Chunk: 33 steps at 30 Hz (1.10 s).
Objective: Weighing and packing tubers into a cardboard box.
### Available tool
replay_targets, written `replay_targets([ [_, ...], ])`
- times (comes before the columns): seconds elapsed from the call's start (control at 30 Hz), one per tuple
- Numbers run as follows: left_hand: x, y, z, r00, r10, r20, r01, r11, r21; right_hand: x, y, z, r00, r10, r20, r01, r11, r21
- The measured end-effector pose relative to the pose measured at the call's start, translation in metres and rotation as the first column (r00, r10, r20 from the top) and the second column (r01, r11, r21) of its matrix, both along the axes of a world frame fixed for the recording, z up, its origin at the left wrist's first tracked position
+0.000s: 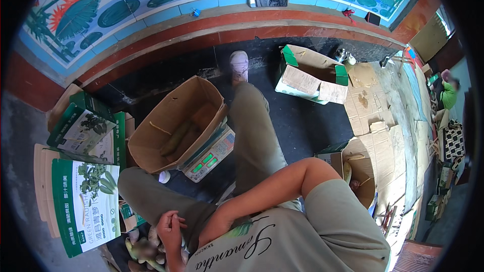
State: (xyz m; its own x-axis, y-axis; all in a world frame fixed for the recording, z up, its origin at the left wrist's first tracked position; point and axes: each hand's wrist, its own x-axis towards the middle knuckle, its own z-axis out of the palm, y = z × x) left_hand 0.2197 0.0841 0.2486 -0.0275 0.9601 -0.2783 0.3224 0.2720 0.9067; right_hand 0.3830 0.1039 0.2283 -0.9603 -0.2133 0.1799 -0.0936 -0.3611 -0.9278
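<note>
My left hand (170,226) is held up beside my left thigh, its fingers loosely bent and a little apart, with nothing seen in them. Under it lies a pile of green radishes (134,250), partly blurred. My right hand (214,229) reaches down across my lap, and its fingers are hidden between my leg and shirt. In front of my left knee an open cardboard box (146,146) stands on a digital scale (209,160) with lit green displays. A few long green radishes (176,138) lie at the bottom of that box.
Green-and-white printed cartons (88,206) are stacked at my left. An open carton (312,78) stands ahead on the right, near a tiled wall. Another box (360,163) with produce sits by my right elbow. Flattened cardboard (370,100) covers the floor there; a person (447,93) is farther right.
</note>
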Motion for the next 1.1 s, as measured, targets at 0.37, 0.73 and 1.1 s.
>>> replay_targets([
  [0.37,0.004,0.002,0.001,1.000,0.031,0.004,-0.031,1.000,-0.003,-0.020,-0.017,-0.003,0.998,-0.026,-0.051,0.015,0.979,-0.201],
  [0.73,0.002,0.000,0.001,1.000,0.010,0.010,-0.010,1.000,0.000,-0.025,-0.009,0.000,0.991,0.103,-0.085,-0.117,0.978,-0.172],
  [1.1,0.003,0.001,0.005,1.000,-0.003,0.011,0.003,1.000,-0.005,0.013,0.012,0.022,0.992,0.009,0.124,-0.018,0.997,0.069],
])
